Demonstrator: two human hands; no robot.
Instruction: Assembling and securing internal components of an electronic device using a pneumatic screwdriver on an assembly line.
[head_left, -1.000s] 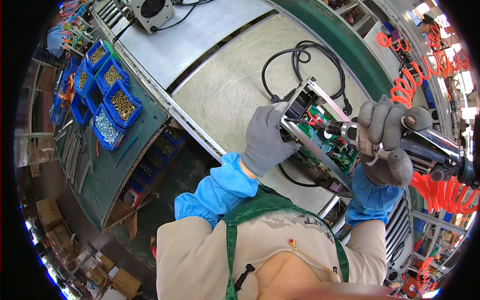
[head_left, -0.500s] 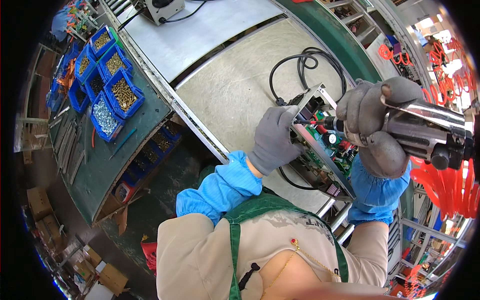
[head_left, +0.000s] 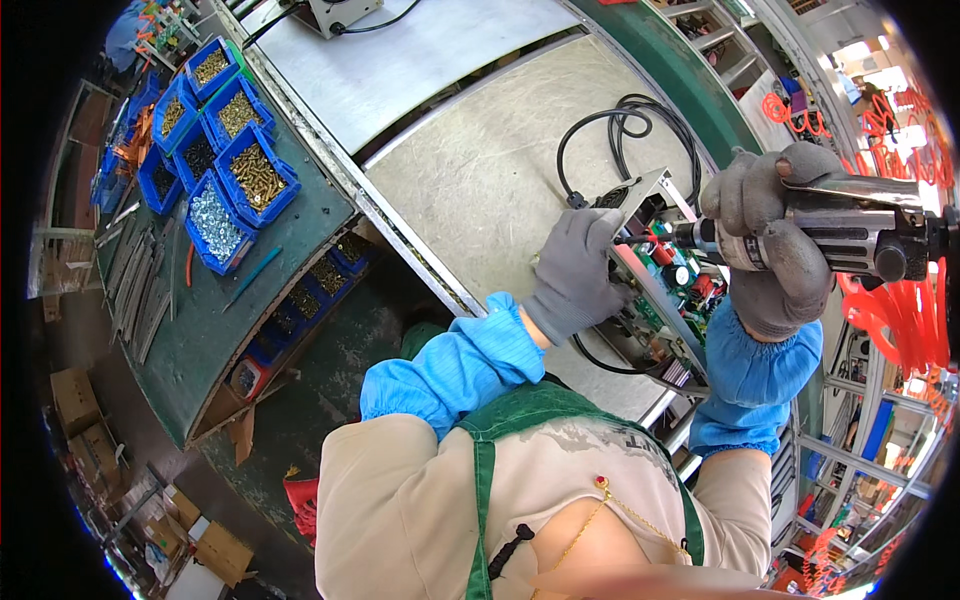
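Gleaming silver-and-black power driver [head_left: 848, 228] at an open metal chassis [head_left: 655, 302]

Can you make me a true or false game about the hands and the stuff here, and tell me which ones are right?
1. The right hand holds a black-and-silver tool. True.
2. The left hand is at the open metal case. True.
3. Both hands are without gloves. False: both wear grey gloves.
4. The blue bins on the green bench hold small parts. True.
5. Those bins are at the picture's right edge. False: they are on the left side.
6. The tool is in the left hand. False: it is in the right one.
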